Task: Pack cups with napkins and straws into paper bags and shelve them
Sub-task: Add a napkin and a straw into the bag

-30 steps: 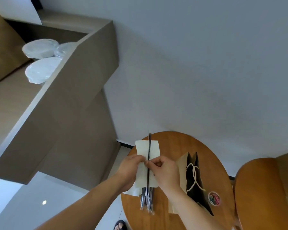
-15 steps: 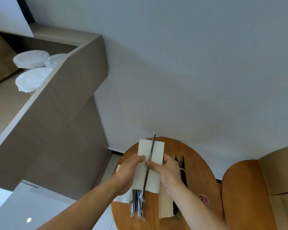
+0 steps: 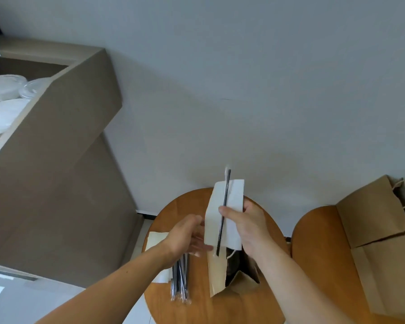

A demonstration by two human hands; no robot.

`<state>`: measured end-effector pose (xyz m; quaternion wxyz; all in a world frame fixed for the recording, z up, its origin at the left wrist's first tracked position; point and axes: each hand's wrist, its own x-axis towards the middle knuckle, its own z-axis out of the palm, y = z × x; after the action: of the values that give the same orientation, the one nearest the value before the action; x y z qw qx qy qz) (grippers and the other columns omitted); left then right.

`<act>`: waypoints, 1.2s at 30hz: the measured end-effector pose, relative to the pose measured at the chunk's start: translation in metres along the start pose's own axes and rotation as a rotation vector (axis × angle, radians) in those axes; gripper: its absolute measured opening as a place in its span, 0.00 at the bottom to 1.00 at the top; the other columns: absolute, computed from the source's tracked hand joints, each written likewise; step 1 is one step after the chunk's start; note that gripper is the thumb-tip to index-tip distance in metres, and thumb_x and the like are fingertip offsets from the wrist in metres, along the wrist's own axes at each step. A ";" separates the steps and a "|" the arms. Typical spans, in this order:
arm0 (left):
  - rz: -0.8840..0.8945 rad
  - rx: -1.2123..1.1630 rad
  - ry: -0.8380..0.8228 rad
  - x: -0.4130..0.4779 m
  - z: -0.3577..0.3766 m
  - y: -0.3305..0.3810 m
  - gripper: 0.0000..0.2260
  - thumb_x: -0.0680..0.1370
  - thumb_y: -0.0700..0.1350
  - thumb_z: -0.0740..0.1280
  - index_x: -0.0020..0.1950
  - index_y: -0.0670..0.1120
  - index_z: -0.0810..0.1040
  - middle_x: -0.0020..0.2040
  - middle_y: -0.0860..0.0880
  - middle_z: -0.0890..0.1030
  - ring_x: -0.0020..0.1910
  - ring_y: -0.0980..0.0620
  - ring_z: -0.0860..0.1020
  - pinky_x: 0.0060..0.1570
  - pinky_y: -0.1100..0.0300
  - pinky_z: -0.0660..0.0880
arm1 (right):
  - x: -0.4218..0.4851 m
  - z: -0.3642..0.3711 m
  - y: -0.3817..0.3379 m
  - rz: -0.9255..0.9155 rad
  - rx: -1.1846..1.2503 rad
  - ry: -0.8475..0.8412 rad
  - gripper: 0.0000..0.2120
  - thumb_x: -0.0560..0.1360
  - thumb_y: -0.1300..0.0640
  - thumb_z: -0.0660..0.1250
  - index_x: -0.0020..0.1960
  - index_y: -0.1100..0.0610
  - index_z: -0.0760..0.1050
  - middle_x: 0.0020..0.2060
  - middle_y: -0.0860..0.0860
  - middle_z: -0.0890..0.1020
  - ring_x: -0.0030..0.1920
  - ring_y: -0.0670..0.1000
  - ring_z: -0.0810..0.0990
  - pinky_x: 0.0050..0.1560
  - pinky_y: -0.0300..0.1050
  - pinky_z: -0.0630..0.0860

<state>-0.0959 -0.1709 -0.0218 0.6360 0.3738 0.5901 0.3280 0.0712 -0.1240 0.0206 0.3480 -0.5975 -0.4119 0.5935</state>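
So the right hand [image 3: 248, 226] is pinching a white napkin [image 3: 235, 195] and a black straw [image 3: 225, 195] together, and the open paper bag [image 3: 216, 274] is sitting right below it. The left hand [image 3: 185, 237] is hanging open, fingers relaxed, beside the napkin's left edge. It's too blurry to tell if they're touching. The straw bundle [image 3: 180, 284] is lying under its wrist.
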 end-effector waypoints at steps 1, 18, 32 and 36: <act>0.008 0.064 0.051 0.004 0.003 -0.001 0.12 0.83 0.51 0.57 0.59 0.46 0.74 0.49 0.44 0.83 0.43 0.47 0.84 0.48 0.50 0.83 | 0.005 -0.008 -0.011 -0.032 0.031 0.038 0.11 0.70 0.60 0.77 0.51 0.56 0.80 0.46 0.52 0.86 0.46 0.54 0.85 0.48 0.56 0.82; -0.298 0.689 0.110 0.038 0.057 -0.047 0.13 0.81 0.52 0.60 0.49 0.45 0.80 0.39 0.48 0.82 0.39 0.49 0.85 0.46 0.55 0.83 | 0.067 0.004 0.032 -0.077 -0.279 0.141 0.11 0.78 0.58 0.69 0.59 0.54 0.73 0.55 0.51 0.80 0.54 0.54 0.80 0.45 0.44 0.79; -0.343 0.291 0.120 0.034 0.061 -0.049 0.20 0.84 0.42 0.54 0.47 0.34 0.82 0.35 0.40 0.84 0.30 0.47 0.83 0.39 0.54 0.83 | 0.050 0.014 0.063 0.134 -0.977 -0.093 0.06 0.78 0.62 0.65 0.55 0.56 0.73 0.51 0.52 0.78 0.45 0.51 0.77 0.38 0.39 0.71; -0.329 0.290 0.124 0.033 0.053 -0.054 0.19 0.84 0.44 0.56 0.46 0.36 0.83 0.34 0.43 0.84 0.30 0.50 0.83 0.39 0.58 0.83 | 0.046 0.006 0.106 0.246 -0.832 -0.033 0.07 0.80 0.61 0.62 0.47 0.50 0.71 0.49 0.51 0.79 0.52 0.54 0.78 0.58 0.49 0.77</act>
<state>-0.0418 -0.1747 -0.0833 0.5831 0.3391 0.7220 0.1539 0.0712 -0.1269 -0.0948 -0.0026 -0.7219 -0.5472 0.4235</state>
